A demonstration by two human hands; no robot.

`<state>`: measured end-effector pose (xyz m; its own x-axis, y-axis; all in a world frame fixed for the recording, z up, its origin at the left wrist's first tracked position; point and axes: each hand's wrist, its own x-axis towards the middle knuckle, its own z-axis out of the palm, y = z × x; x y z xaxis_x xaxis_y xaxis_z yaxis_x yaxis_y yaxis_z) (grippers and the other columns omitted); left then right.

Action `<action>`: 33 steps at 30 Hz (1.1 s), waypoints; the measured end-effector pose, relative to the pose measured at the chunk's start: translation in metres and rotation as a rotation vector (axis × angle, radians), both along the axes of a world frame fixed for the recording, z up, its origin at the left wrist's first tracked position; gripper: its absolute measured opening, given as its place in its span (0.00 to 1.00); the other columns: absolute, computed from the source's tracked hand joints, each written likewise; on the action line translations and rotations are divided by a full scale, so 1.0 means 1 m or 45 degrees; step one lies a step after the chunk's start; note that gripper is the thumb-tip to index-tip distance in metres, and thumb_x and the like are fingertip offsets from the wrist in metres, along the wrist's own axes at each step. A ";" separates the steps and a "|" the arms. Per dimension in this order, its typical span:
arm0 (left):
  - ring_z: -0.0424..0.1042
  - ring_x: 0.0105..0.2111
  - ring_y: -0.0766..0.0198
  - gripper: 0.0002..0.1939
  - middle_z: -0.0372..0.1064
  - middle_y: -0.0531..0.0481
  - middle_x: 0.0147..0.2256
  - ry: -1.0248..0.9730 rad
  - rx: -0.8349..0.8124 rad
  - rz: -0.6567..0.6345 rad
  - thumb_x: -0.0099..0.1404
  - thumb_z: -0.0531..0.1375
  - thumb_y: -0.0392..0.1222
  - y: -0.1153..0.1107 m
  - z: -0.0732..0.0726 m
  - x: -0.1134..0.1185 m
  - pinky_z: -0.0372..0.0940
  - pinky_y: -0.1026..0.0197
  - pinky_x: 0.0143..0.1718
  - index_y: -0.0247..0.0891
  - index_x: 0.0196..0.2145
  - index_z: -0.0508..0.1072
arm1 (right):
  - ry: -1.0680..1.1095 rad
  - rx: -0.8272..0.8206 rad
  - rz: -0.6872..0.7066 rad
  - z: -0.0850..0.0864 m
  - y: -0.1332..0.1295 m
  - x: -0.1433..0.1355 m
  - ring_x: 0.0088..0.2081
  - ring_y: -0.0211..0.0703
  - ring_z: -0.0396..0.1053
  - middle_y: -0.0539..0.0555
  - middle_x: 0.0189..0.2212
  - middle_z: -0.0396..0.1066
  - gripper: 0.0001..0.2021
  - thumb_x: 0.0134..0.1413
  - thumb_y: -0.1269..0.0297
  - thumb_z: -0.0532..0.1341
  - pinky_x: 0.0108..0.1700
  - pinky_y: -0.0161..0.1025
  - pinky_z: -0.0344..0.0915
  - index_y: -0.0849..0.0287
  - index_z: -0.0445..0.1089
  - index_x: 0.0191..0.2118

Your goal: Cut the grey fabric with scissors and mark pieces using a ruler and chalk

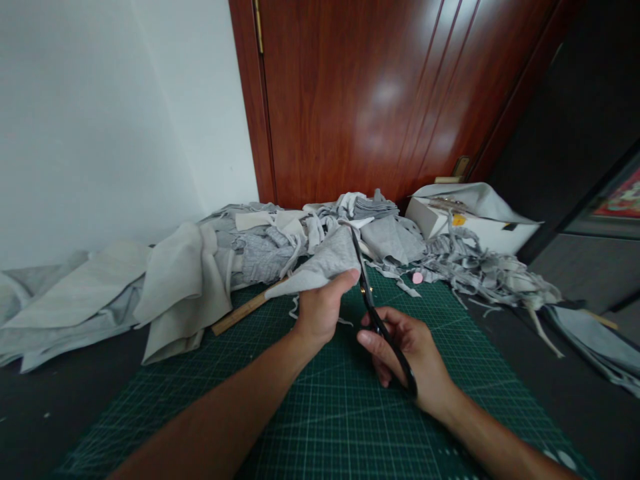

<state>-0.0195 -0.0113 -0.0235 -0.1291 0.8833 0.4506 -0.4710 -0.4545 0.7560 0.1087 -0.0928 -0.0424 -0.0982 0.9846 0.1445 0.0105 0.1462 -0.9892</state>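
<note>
One piece of light gray fabric (325, 260) is held just above a green gridded cutting mat (320, 413), near the middle of the view. Its long axis runs on a slant, from a narrow tip over a wooden ruler (243, 313) at the near left to a raised end at the far right. The left hand (318, 313) is at its near edge and grips it, thumb on top, with the fingers mostly hidden beneath; the hand is closed on the cloth. Directly to the right is a pair of black-handled scissors (369, 297), blades pointing away from the person and slightly left, along the fabric's right edge. Whether cloth lies between the blades is too small to tell. The right hand (410, 340) is farther from the fabric than the left, curled partway around the scissor handles, with thumb and fingers bent. Beyond the hands, a small pink object (417, 278) rests on the mat near loose scraps. Gray and cream cloth (185, 273) is heaped at left, and a tangle of fabric strips (480, 267) lies at right, beside a white box (493, 233). Behind are a reddish-brown wooden door (345, 100) and a pale wall (100, 133).
</note>
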 end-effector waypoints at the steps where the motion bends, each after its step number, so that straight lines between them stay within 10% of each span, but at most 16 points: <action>1: 0.76 0.56 0.50 0.22 0.82 0.52 0.46 -0.003 -0.010 0.002 0.56 0.73 0.38 0.000 0.000 0.000 0.64 0.49 0.64 0.44 0.49 0.80 | 0.002 -0.007 0.000 0.000 0.000 0.000 0.12 0.30 0.56 0.39 0.13 0.61 0.23 0.49 0.49 0.76 0.15 0.28 0.55 0.59 0.69 0.39; 17: 0.77 0.53 0.50 0.14 0.82 0.47 0.41 -0.012 -0.157 -0.141 0.56 0.72 0.43 0.002 0.002 0.001 0.64 0.49 0.62 0.38 0.40 0.81 | -0.026 0.009 -0.079 -0.002 0.002 -0.001 0.12 0.30 0.55 0.39 0.12 0.61 0.25 0.50 0.45 0.74 0.14 0.27 0.54 0.60 0.68 0.40; 21: 0.80 0.47 0.42 0.27 0.81 0.37 0.45 0.191 -0.315 -0.699 0.63 0.65 0.64 0.015 0.016 -0.021 0.74 0.46 0.45 0.36 0.44 0.81 | -0.011 0.026 -0.122 -0.001 0.007 0.006 0.12 0.30 0.56 0.39 0.13 0.62 0.25 0.48 0.47 0.75 0.14 0.27 0.54 0.60 0.70 0.40; 26: 0.82 0.36 0.37 0.52 0.81 0.26 0.43 1.093 -0.424 -1.526 0.55 0.49 0.87 0.031 0.058 -0.091 0.67 0.55 0.20 0.32 0.37 0.83 | -0.010 0.053 -0.147 0.001 0.012 0.018 0.12 0.31 0.57 0.40 0.12 0.63 0.25 0.46 0.49 0.77 0.14 0.27 0.54 0.60 0.70 0.40; 29: 0.77 0.22 0.53 0.47 0.81 0.28 0.37 0.977 -0.236 -1.306 0.60 0.50 0.83 0.040 0.076 -0.121 0.57 0.60 0.15 0.32 0.30 0.81 | -0.019 0.065 -0.081 0.001 0.011 0.019 0.12 0.31 0.57 0.39 0.12 0.62 0.23 0.48 0.51 0.77 0.15 0.27 0.54 0.60 0.69 0.40; 33: 0.79 0.37 0.60 0.17 0.81 0.40 0.40 0.456 0.037 -0.409 0.63 0.71 0.53 0.052 0.067 -0.115 0.70 0.63 0.38 0.35 0.38 0.80 | -0.018 0.043 0.091 -0.001 0.007 0.015 0.12 0.29 0.58 0.39 0.13 0.62 0.22 0.49 0.53 0.77 0.15 0.26 0.56 0.60 0.69 0.40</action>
